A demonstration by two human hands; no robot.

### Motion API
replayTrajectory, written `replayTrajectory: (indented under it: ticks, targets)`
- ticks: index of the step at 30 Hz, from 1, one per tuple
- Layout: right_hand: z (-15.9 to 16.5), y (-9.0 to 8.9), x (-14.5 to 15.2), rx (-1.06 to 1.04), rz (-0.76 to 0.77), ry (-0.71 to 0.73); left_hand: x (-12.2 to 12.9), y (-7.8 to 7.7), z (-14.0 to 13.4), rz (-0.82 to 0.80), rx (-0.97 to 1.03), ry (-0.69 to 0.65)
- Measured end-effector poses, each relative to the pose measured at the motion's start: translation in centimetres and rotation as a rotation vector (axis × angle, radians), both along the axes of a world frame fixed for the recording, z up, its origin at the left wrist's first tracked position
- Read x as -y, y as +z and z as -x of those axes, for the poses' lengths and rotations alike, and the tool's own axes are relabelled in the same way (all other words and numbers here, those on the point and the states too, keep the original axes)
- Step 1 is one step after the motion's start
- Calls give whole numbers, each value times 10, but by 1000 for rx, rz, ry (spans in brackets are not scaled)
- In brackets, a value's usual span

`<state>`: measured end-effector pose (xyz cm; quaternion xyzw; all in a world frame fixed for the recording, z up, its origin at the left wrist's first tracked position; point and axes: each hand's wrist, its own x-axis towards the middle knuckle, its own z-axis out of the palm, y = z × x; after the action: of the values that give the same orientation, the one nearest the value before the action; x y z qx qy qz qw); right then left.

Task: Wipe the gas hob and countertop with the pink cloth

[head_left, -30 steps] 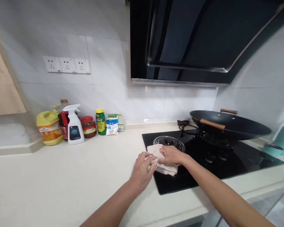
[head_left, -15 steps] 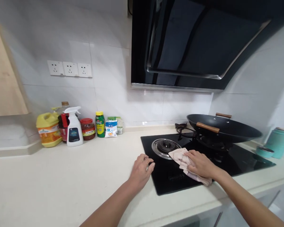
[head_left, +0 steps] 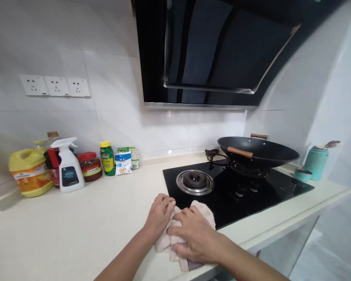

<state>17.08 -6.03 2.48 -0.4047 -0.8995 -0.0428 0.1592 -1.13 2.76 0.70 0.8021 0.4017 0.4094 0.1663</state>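
Note:
My right hand [head_left: 194, 236] presses down on a pale pinkish cloth [head_left: 204, 210], its fingers curled into the bunched fabric. The cloth lies across the front left corner of the black glass gas stove [head_left: 222, 205] and spills onto the cream countertop [head_left: 105, 242]. Right beside it, my left hand [head_left: 160, 216] rests at the stove's left edge with fingers bent and close together. Its fingertips meet the cloth's edge; what is under them is hidden. Behind both hands sits the left burner [head_left: 195, 181], with a round metal ring.
A black wok [head_left: 269, 154] with wooden handles stands on the right burner. Farther right are a teal canister [head_left: 316, 162] and a small teal bowl [head_left: 302, 174]. A spray bottle [head_left: 70, 168], a yellow jug [head_left: 31, 173], a red-lidded jar [head_left: 90, 167] and packets line the wall. A range hood [head_left: 213, 50] hangs above.
My right hand has brought the cloth left and toward me, from beside the left burner to the stove's front left corner, next to my left hand. The view has shifted right.

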Motion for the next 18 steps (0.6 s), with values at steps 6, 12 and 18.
replayTrajectory:
  ticks: [6,12,18]
  targets:
    - [-28,-7,-14,-31,-27,-173,1,4,1,61,-31,-27]
    - [-107,-10,-42,129,-58,-784,9,6,-4,118,-56,-51]
    - [-130,-6,-73,187,43,-927,16,4,-6,141,-97,-104]
